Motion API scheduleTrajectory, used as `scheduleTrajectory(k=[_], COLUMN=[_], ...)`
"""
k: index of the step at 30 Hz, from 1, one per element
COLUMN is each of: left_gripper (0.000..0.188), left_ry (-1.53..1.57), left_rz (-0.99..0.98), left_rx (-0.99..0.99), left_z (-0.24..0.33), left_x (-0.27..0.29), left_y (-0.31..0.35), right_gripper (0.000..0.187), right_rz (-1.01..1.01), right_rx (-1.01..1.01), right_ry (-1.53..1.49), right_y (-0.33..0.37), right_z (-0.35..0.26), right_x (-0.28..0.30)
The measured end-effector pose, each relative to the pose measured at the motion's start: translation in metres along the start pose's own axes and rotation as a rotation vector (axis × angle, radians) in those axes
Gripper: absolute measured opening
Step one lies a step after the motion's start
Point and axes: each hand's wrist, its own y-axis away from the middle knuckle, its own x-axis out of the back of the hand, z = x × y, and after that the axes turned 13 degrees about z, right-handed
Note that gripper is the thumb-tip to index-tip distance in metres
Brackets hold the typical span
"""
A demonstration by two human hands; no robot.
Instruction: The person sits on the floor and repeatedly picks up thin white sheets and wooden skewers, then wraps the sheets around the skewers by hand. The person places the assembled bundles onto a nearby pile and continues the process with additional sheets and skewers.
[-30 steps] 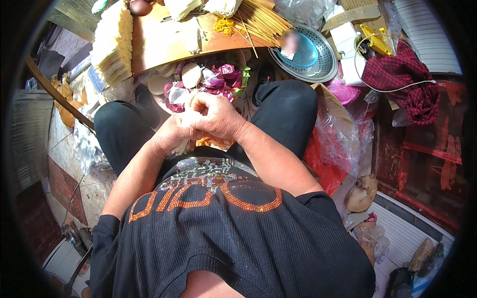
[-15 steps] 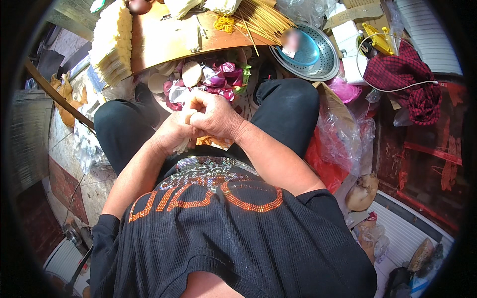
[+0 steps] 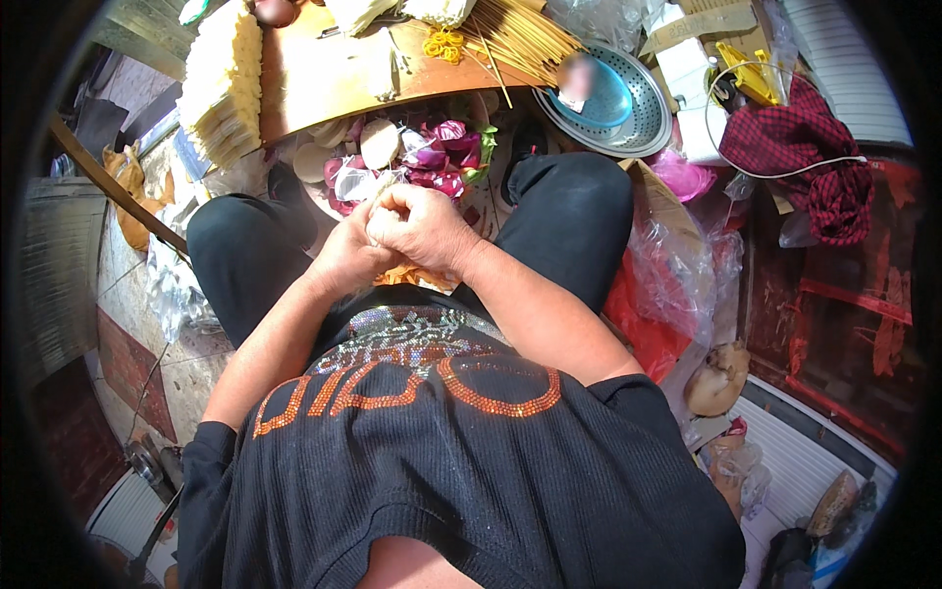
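Observation:
My left hand (image 3: 345,250) and my right hand (image 3: 424,224) are pressed together above my lap, between my knees. Both have their fingers curled closed, the right one overlapping the left. Whatever lies between them is mostly covered; only a small pale bit shows by the fingertips. Just beyond the hands, below the board's edge, lies a heap of purple-red vegetable pieces (image 3: 446,152) with some green leaf. Pale round slices (image 3: 379,145) and a clear plastic scrap sit at its left side.
An orange-brown board (image 3: 314,79) spans the far side. On it are a stack of pale skewered sheets (image 3: 218,93), yellow rubber bands (image 3: 444,46) and bamboo skewers (image 3: 515,39). To the right stand a perforated metal basin (image 3: 638,133) holding a blue bowl (image 3: 608,98), and a checked cloth (image 3: 785,147).
My left hand has turned slightly, and the pale strands that hung below it are out of sight. The hands stay together in nearly the same place.

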Motion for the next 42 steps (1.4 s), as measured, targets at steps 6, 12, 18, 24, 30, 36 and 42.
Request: scheduleTrajectory(k=[6, 12, 18, 24, 30, 36, 42], left_gripper=[0.045, 0.026, 0.02, 0.014, 0.017, 0.021, 0.019], left_ry=[-0.619, -0.469, -0.273, -0.073, 0.124, 0.303, 0.398], left_rz=[0.142, -0.046, -0.159, -0.167, -0.198, -0.31, -0.365], left_rx=[-0.234, -0.089, 0.06, 0.232, 0.41, 0.436, 0.48], left_z=[0.017, -0.006, -0.01, 0.009, 0.02, 0.02, 0.018], left_x=[0.0, 0.009, 0.015, 0.013, 0.015, 0.019, 0.02], left_y=[0.008, 0.002, -0.002, 0.003, 0.006, 0.007, 0.006], right_gripper=[0.017, 0.021, 0.028, 0.032, 0.037, 0.03, 0.028], right_rz=[0.126, 0.121, 0.004, -0.059, -0.154, -0.208, -0.172], right_rx=[0.033, -0.034, -0.11, -0.139, -0.222, -0.22, -0.222], right_ry=[0.028, 0.025, -0.009, -0.126, -0.224, -0.351, -0.35], right_y=[-0.004, -0.001, 0.002, 0.003, 0.006, 0.005, 0.007], right_z=[0.004, 0.01, 0.001, 0.0, -0.022, -0.017, -0.02], right_x=[-0.001, -0.003, 0.003, 0.006, 0.018, 0.022, 0.02])
